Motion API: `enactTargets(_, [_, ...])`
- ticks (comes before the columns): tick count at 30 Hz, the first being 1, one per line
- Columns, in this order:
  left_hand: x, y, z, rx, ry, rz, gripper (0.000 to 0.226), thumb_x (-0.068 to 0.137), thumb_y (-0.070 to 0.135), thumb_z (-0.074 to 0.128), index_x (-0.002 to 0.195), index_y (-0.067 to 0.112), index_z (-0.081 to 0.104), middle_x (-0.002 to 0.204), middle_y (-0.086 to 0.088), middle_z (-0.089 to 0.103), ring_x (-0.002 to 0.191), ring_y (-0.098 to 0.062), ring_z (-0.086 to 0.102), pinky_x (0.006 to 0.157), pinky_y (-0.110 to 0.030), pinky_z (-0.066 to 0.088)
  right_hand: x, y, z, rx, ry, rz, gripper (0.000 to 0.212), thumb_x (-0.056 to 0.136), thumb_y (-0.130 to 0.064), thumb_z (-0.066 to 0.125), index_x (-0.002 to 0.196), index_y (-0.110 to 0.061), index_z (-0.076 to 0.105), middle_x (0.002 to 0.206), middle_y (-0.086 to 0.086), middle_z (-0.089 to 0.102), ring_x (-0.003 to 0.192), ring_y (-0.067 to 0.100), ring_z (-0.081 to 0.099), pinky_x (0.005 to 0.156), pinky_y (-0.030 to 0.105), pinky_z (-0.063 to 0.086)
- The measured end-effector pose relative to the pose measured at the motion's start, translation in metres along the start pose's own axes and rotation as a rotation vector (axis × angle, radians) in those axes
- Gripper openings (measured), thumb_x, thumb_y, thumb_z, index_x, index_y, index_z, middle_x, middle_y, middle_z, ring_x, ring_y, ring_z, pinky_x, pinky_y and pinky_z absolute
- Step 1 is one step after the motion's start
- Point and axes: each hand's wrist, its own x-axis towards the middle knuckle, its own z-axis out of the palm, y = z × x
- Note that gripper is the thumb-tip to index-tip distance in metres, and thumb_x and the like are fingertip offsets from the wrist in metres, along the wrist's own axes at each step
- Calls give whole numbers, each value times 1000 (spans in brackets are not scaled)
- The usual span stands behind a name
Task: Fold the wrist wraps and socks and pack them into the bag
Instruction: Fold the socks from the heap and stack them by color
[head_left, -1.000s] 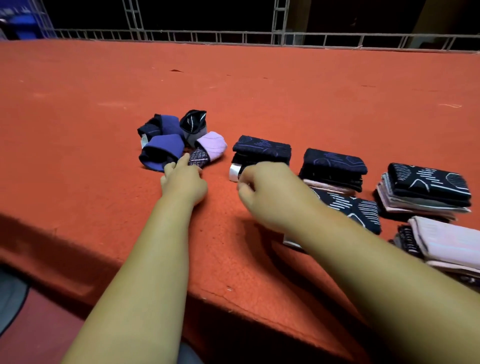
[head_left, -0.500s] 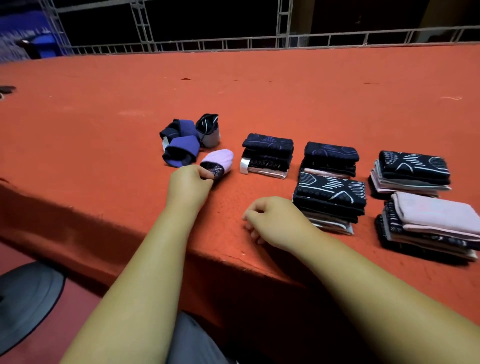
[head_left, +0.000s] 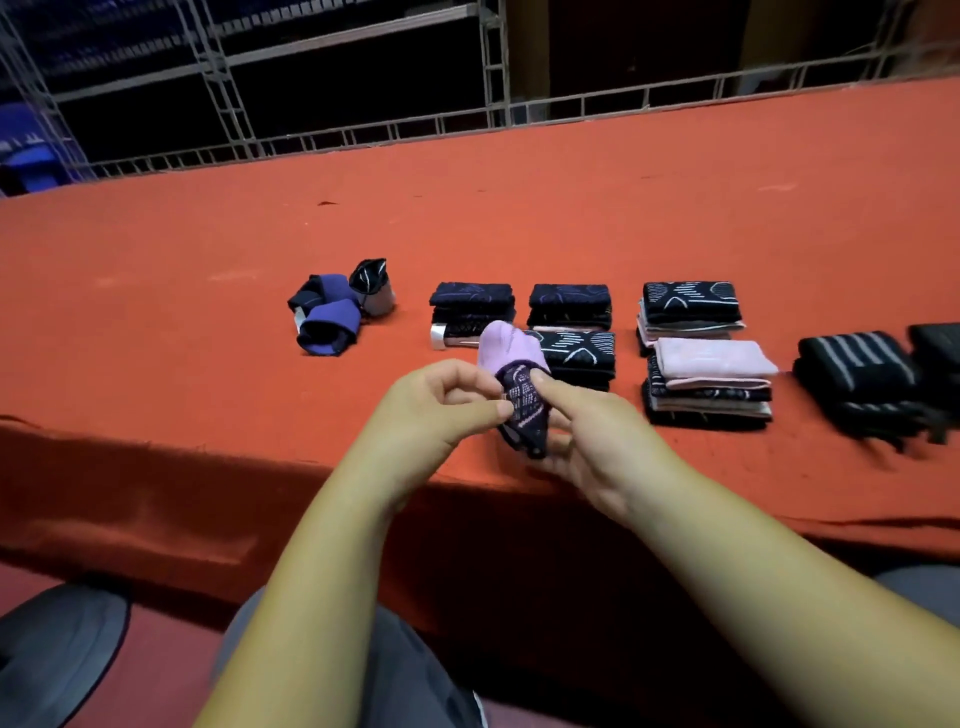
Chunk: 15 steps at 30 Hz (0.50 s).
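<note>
A rolled pink and dark purple sock is lifted above the near edge of the red table. My left hand pinches its left side and my right hand grips it from below and from the right, index finger on top. A cluster of rolled blue and black socks lies to the left. Several folded stacks sit beyond my hands: a dark stack with a white tab, one behind, a patterned one, a black-and-white one and a pink-topped one. No bag is in view.
Dark striped folded pieces lie blurred at the far right. A metal truss railing runs along the table's far edge. My lap and a dark rounded seat are below the table's front edge.
My left hand took the pink sock from beside the cluster and lifted it toward me. My right hand rose from the table and joined it on the sock. The camera tilted down.
</note>
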Motion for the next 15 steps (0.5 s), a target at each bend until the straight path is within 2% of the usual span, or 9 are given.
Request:
enactTargets(3, [-6, 10, 12, 152, 92, 137, 11, 91, 19, 81, 96, 17, 73, 80, 2, 74, 63, -4, 54, 62, -18, 43, -17, -7, -26, -77, 152, -167, 10, 96, -16, 75, 104, -10, 78, 93, 10, 82, 77, 21, 74, 71, 32, 57])
enactTargets(5, [-4, 11, 25, 265, 171, 273, 21, 87, 24, 84, 102, 29, 70, 85, 8, 70, 66, -6, 51, 65, -21, 43, -24, -9, -44, -165, 222, -267, 13, 91, -10, 80, 104, -13, 78, 89, 5, 81, 77, 13, 74, 71, 29, 58])
enactTargets(7, [-3, 7, 45, 426, 169, 424, 35, 84, 28, 86, 113, 37, 70, 94, 12, 65, 69, -1, 49, 68, -18, 40, -31, -6, -59, -292, 259, -357, 17, 88, -10, 83, 102, -18, 77, 87, -2, 80, 78, 8, 74, 73, 24, 57])
enactTargets(8, [-3, 1, 56, 489, 156, 488, 37, 84, 30, 87, 116, 38, 71, 98, 12, 62, 77, 0, 53, 71, -17, 40, -33, -3, -65, -365, 275, -394, 19, 87, -12, 85, 101, -20, 76, 90, -4, 80, 82, 7, 74, 76, 24, 58])
enactTargets(11, [1, -25, 81, 581, 170, 539, 30, 85, 35, 85, 112, 35, 72, 102, 11, 56, 97, -11, 59, 80, -30, 49, -37, 12, -82, -481, 292, -473, 24, 85, -14, 87, 101, -24, 72, 95, -12, 78, 90, 3, 72, 81, 20, 55])
enactTargets(13, [3, -42, 91, 675, 251, 556, 19, 88, 33, 80, 106, 32, 73, 100, 13, 55, 95, -18, 58, 79, -39, 52, -36, 22, -93, -579, 290, -495, 25, 85, -15, 88, 100, -27, 72, 93, -18, 77, 88, -3, 70, 79, 14, 51])
enactTargets(15, [6, -54, 97, 763, 283, 571, 11, 89, 33, 73, 100, 30, 74, 95, 12, 58, 91, -20, 58, 76, -43, 51, -36, 29, -104, -718, 276, -514, 23, 85, -18, 88, 98, -28, 72, 89, -20, 75, 86, -7, 69, 75, 9, 46])
